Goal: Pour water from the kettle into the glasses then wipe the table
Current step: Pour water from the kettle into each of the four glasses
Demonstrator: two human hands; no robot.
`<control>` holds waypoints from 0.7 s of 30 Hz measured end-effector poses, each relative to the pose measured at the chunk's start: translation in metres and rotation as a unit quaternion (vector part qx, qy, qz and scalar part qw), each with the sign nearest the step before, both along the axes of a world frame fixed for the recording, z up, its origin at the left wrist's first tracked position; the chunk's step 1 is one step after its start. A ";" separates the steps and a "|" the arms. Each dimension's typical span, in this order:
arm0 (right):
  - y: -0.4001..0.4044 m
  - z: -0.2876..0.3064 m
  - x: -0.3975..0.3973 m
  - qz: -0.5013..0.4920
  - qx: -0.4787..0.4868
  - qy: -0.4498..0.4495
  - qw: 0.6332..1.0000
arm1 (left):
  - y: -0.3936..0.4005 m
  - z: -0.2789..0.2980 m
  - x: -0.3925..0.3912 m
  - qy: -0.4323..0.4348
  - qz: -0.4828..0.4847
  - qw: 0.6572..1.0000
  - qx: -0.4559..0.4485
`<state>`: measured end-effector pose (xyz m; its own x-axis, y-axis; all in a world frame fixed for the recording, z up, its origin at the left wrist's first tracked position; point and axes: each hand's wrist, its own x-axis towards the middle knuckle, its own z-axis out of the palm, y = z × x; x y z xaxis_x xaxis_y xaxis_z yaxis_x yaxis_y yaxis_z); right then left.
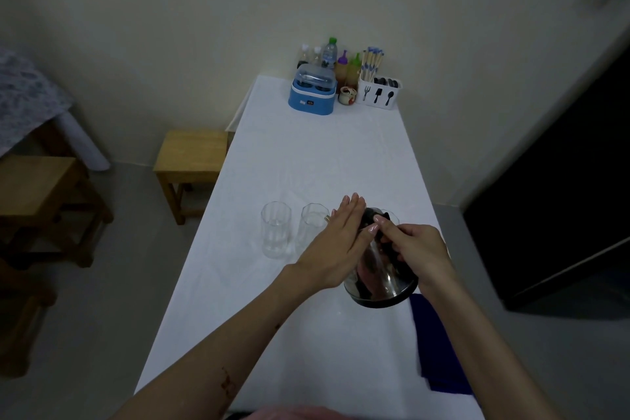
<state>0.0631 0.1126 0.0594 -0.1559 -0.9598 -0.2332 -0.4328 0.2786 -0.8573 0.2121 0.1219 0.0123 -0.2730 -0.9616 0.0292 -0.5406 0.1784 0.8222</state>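
Observation:
A shiny steel kettle (381,280) with a black base and handle is tilted forward above the white table (306,153). My right hand (416,249) grips its black handle. My left hand (341,242) lies flat with fingers straight against the kettle's left side and lid. Two clear glasses stand left of the kettle: one (275,230) farther left, one (312,225) partly behind my left hand. The rim of a third glass (392,216) shows just behind the kettle's top. A dark blue cloth (439,351) lies on the table's right edge near me.
At the table's far end stand a blue appliance (311,92), several bottles (329,54), a small jar (347,95) and a white cutlery holder (380,92). A wooden stool (191,153) stands left of the table, more wooden furniture (41,201) farther left, a dark cabinet (562,201) on the right.

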 end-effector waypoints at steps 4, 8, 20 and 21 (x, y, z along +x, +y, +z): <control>0.001 -0.001 0.002 -0.006 0.003 -0.003 1.000 | 0.001 0.001 0.001 0.003 -0.005 1.000 -0.002; 0.006 -0.004 0.005 -0.031 0.002 -0.007 0.999 | 0.003 0.003 0.003 0.007 -0.012 1.000 -0.002; 0.030 -0.036 0.005 -0.137 0.051 -0.174 0.974 | 0.003 0.000 0.002 -0.038 -0.077 0.996 -0.030; 0.031 -0.037 0.004 -0.140 0.047 -0.191 0.970 | 0.003 0.000 0.001 -0.045 -0.081 0.995 -0.040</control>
